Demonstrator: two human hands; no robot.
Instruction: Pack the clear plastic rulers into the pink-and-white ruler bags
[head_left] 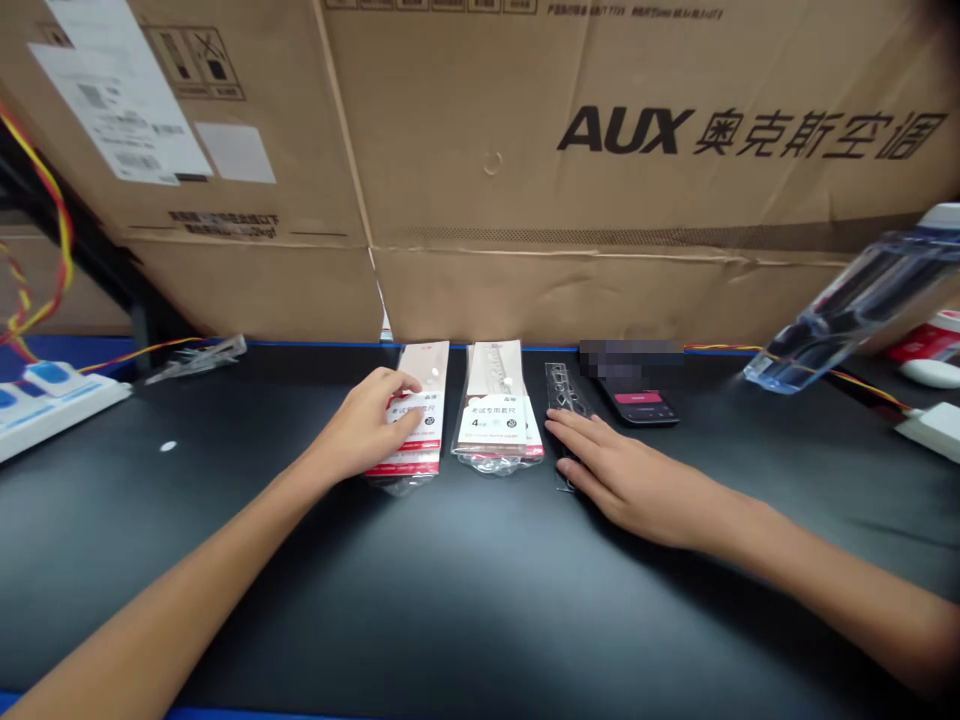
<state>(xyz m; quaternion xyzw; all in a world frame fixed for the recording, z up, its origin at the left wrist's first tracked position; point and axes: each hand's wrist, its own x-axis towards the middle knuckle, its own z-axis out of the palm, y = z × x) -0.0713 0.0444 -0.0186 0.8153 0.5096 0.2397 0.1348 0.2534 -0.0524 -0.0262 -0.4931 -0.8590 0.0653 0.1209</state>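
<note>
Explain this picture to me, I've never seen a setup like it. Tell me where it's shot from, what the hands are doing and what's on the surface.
There is no machine here: these are a person's own bare hands, seen from a camera worn on their head, looking forward and down. The left hand rests with curled fingers on a clear plastic packet with a white-and-red label; I cannot tell whether it grips it. The right hand lies flat over a see-through plastic stencil ruler with cut-out shapes. Between the hands sits a second clear plastic packet. Beyond the stencil lies a black phone. The black tabletop also holds a white power strip, and a brown cardboard box printed AUX stands behind.
</note>
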